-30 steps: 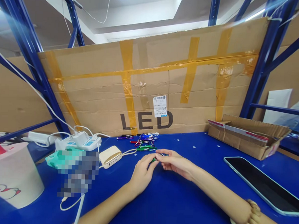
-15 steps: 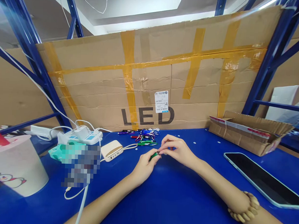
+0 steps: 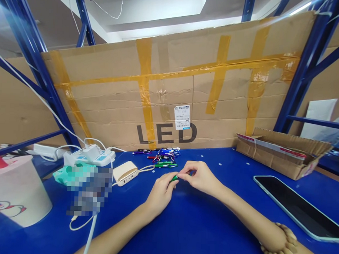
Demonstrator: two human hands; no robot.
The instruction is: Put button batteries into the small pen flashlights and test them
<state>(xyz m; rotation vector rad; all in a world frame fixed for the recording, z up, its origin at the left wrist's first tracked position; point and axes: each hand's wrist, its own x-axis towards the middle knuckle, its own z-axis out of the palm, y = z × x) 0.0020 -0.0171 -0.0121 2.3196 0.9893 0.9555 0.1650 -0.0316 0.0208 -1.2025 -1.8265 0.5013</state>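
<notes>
Over the middle of the blue table, my left hand [image 3: 162,188] is closed around a green pen [image 3: 174,178], and most of its barrel is hidden by the fingers. My right hand [image 3: 198,177] meets it from the right, thumb and forefinger pinched at the pen's end. Whether a separate small part sits between those right fingertips, I cannot tell. Just beyond my hands lies a pile of colourful pens [image 3: 165,153] in blue, purple, red and black. Green pens [image 3: 166,165] lie at its near side.
A cream power bank [image 3: 125,173] with a strap lies to the left. Behind it are a white power strip [image 3: 101,158] with cables and a teal packet [image 3: 63,174]. A paper cup [image 3: 19,196] stands far left. At right are a phone [image 3: 297,207] and an open cardboard box [image 3: 274,154].
My right fingers have drawn into a closer pinch around the pen's end. Both hands remain over nearly the same spot, and the view has shifted slightly.
</notes>
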